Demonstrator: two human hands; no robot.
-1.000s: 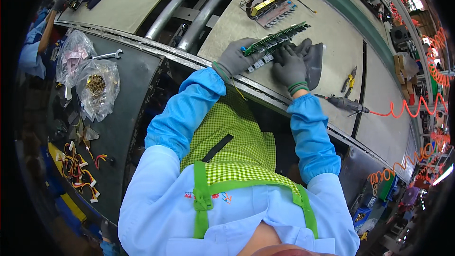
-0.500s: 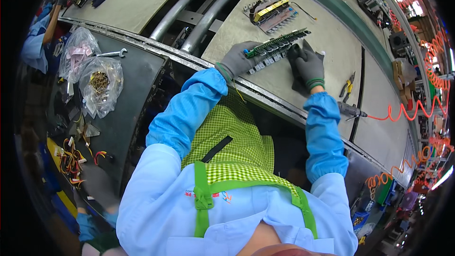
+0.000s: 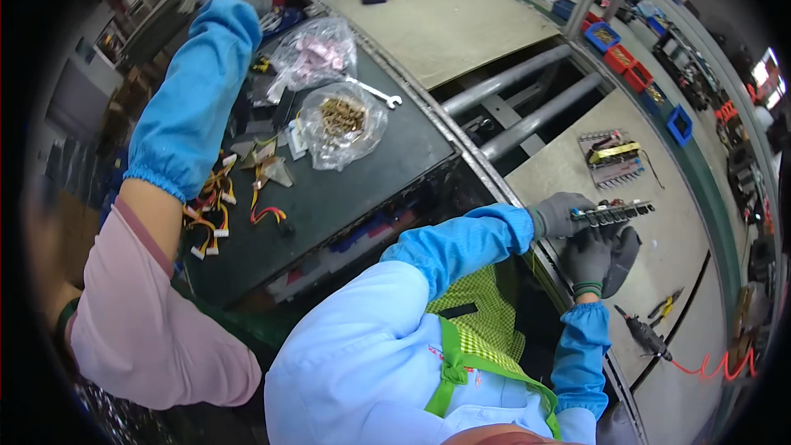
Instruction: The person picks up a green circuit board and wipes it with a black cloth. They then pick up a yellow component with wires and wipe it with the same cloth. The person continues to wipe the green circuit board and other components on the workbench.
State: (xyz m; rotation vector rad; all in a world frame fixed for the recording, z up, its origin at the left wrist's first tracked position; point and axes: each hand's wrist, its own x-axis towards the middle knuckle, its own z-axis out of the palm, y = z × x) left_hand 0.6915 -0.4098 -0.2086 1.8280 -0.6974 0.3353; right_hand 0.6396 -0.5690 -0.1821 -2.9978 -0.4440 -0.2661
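Note:
My left hand point(image 3: 562, 214), in a grey glove, is closed round the left end of a circuit board point(image 3: 626, 213), which is tilted on its edge above the bench. My gloved right hand point(image 3: 587, 259) comes from below, its fingers bent against the board's near edge. The fingertips are partly hidden there. A dark grey soft piece point(image 3: 624, 260) lies along the right hand; I cannot tell whether it is glove or cloth. Beyond the board rests another assembly point(image 3: 612, 156) with a yellow-wrapped part and a loose wire.
Right of my hands lie a powered screwdriver point(image 3: 647, 336) on a red coiled line and yellow-handled pliers point(image 3: 666, 305). A co-worker's blue-sleeved arm point(image 3: 194, 99) reaches over the dark table. It bears a wrench point(image 3: 375, 92), a bag of screws point(image 3: 344, 119) and wire leads point(image 3: 216, 210). Rollers point(image 3: 540, 117) bridge a gap.
My view has swung left, so the bench and my hands appear farther right. The co-worker's arm now stretches far forward over the side table. My right hand has come closer under the board.

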